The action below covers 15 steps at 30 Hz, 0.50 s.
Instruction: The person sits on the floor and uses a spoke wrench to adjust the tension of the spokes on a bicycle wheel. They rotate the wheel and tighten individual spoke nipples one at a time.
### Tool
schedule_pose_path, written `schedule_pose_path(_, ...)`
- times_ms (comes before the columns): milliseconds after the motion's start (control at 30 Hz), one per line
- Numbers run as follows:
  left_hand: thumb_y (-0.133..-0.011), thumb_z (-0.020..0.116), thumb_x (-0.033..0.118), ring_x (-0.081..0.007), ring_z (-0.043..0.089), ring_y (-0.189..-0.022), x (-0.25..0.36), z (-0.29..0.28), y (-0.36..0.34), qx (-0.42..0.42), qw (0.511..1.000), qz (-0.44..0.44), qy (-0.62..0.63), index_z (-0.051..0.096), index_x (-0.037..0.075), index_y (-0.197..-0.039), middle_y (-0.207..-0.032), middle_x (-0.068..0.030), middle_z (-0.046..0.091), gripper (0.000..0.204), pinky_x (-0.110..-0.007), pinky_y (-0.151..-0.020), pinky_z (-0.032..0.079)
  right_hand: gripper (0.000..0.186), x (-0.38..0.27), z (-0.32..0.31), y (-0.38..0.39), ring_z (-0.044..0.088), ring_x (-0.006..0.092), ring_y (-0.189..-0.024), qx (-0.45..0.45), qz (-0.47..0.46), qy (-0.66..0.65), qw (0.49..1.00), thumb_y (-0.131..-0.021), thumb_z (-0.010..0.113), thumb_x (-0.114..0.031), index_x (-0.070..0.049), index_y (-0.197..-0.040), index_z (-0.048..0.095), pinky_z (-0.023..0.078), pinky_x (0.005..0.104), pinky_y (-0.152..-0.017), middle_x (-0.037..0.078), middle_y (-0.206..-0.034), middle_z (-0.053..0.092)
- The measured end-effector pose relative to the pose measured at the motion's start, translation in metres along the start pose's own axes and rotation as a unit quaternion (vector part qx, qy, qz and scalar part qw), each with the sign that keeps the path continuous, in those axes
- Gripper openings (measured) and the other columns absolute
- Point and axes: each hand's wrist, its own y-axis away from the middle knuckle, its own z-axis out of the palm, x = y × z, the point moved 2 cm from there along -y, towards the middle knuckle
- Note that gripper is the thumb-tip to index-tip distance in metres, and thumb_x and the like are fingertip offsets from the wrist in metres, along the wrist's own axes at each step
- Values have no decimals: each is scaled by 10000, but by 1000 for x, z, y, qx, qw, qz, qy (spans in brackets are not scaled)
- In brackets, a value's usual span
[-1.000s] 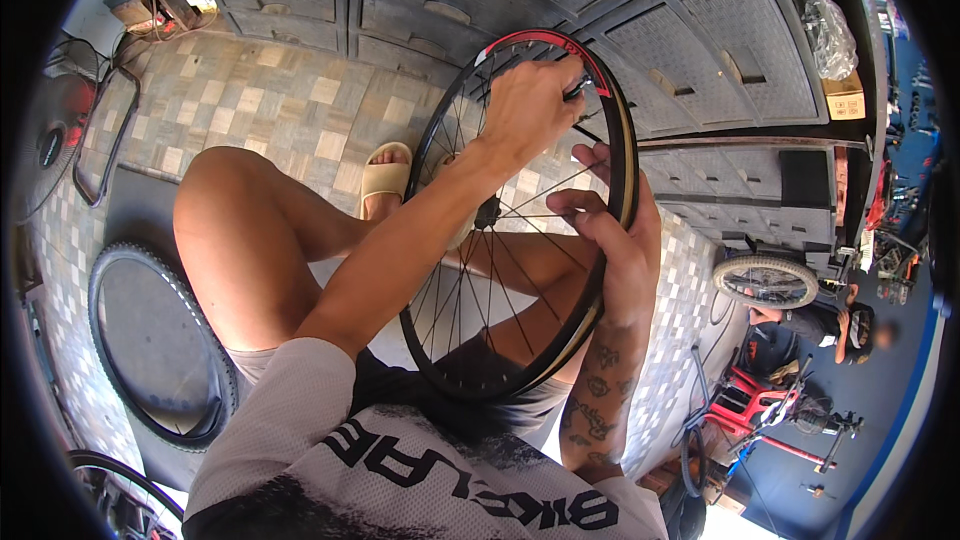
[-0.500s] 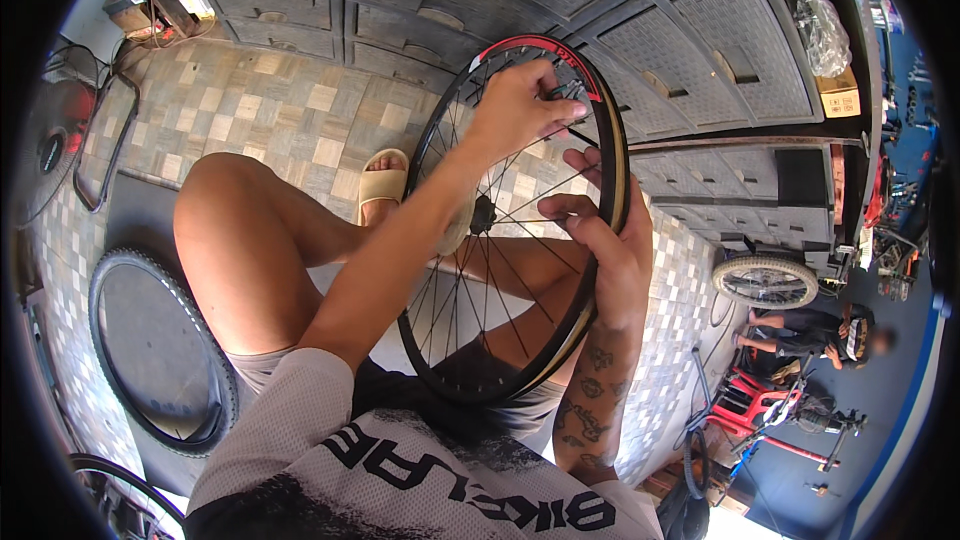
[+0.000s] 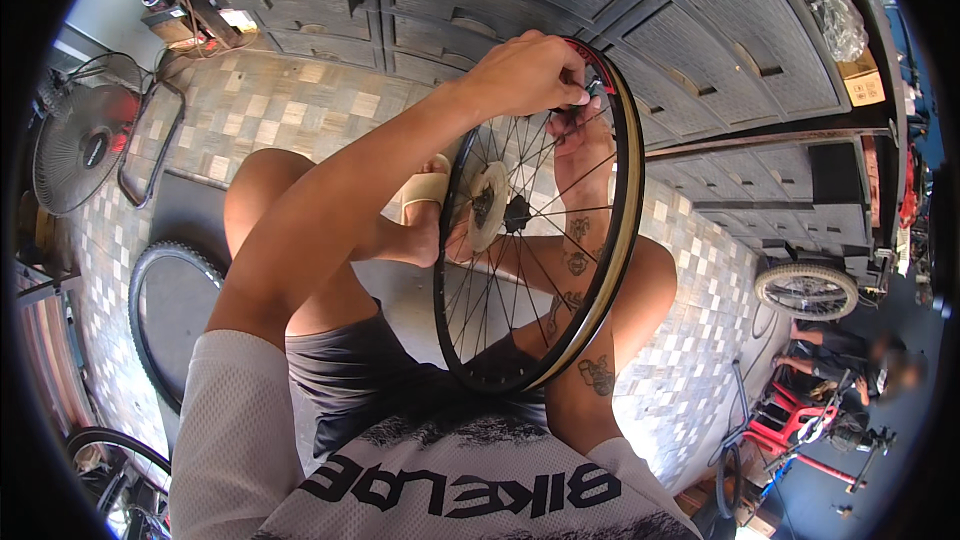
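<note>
A bicycle wheel (image 3: 618, 260) without a tyre stands upright between my knees, with black spokes, a tan strip round its rim and a pale disc rotor (image 3: 487, 208) beside the hub (image 3: 517, 215). At the rim's top, by its red section, my left hand (image 3: 532, 73) is closed, thumb and fingers pinching a small grey metal piece (image 3: 596, 87). My right hand (image 3: 578, 132) reaches up behind the spokes, its tattooed forearm seen through them. Its fingers are curled just below the left fingertips; what they grip is too small to make out.
A black tyre (image 3: 150, 315) lies on a dark mat to my left, near a floor fan (image 3: 88, 145). Grey drawer cabinets (image 3: 500, 15) line the far side. On the right are another wheel (image 3: 806, 290), a red chair (image 3: 790, 420) and a seated person (image 3: 850, 355).
My right hand has left the rim's right side and moved up behind the spokes to meet my left hand. My left arm has swung higher, and the view has shifted.
</note>
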Motion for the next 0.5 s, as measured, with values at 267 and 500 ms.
schedule_pose_path(267, -912, 823, 328, -92, 595, -655, -20, 5, -7, -114, 960, -67, 248, 733, 11, -1204, -879, -58, 700, 441, -277, -510, 461, 291, -8, 16, 3, 368, 71, -619, 35, 38, 8, 999, -1120, 496, -387, -130, -999, 558, 308, 235, -585, -47, -770, 460)
schedule_pose_path(500, -847, 883, 244, -123, 685, -669, -23, 35, -6, 24, 960, -50, 274, 702, -12, -966, -753, -57, 689, 335, -306, -547, 499, 209, -3, 25, 5, 369, 62, -589, 0, 56, -33, 998, -1101, 490, -304, -141, -1081, 619, 313, 242, -612, -63, -787, 522)
